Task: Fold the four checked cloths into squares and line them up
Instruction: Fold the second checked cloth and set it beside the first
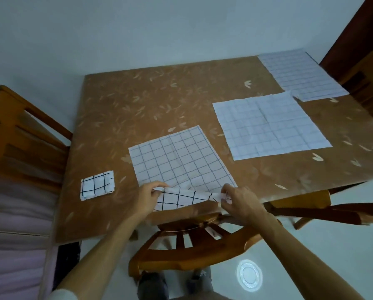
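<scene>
Four white checked cloths lie on the brown table (120, 109). A small folded square (97, 185) rests near the left front. The nearest cloth (179, 161) lies spread flat in the middle, its near edge lifted and curled over. My left hand (147, 197) pinches that edge's left corner. My right hand (238, 200) pinches the right corner. A second flat cloth (270, 126) lies to the right. A third flat cloth (300, 75) sits at the far right corner.
A wooden chair back (194, 245) stands between me and the table's front edge. Another wooden chair (23, 135) is at the left, one more (367, 83) at the far right. A pale wall runs behind the table.
</scene>
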{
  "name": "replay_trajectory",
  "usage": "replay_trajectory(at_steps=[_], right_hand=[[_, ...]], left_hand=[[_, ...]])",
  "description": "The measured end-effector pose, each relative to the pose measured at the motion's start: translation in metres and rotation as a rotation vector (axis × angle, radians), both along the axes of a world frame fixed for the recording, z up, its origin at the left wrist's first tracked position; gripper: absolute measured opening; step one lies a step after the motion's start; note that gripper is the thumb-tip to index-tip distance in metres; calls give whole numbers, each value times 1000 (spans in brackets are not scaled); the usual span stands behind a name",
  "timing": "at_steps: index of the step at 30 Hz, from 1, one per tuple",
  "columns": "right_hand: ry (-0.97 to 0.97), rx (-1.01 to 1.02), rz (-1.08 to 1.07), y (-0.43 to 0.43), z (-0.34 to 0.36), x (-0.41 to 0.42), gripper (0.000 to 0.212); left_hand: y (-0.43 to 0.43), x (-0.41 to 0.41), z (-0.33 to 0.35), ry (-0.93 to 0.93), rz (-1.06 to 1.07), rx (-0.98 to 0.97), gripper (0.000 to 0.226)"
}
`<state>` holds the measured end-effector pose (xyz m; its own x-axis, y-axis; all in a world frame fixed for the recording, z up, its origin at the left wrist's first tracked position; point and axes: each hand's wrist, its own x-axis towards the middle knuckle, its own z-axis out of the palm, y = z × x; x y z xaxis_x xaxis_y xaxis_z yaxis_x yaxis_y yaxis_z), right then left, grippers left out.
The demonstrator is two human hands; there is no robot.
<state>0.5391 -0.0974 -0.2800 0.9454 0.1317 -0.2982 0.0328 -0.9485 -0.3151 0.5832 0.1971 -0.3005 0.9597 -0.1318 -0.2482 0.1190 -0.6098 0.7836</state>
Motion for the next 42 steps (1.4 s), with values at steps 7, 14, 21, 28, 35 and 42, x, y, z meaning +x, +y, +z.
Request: replay_trajectory(at_steps=[7, 14, 21, 28, 35, 42], right_hand=[[128, -12, 79, -9, -3, 32, 17], [105, 156, -117, -12, 5, 86, 33], [74, 266, -320, -2, 6, 153, 26], [-12, 423, -547, 19, -24, 210, 62], [24, 364, -572, 31, -68, 262, 59], [44, 347, -651, 32, -104, 277, 58]], left_hand=[[43, -8, 6, 68, 227, -20, 17], [55, 23, 5, 66, 384, -82, 17], [72, 92, -2, 67, 352, -170, 16], [73, 155, -42, 119, 395, -141, 39], [67, 195, -74, 80, 399, 143, 37], [52, 221, -90, 23, 452, 327, 26]])
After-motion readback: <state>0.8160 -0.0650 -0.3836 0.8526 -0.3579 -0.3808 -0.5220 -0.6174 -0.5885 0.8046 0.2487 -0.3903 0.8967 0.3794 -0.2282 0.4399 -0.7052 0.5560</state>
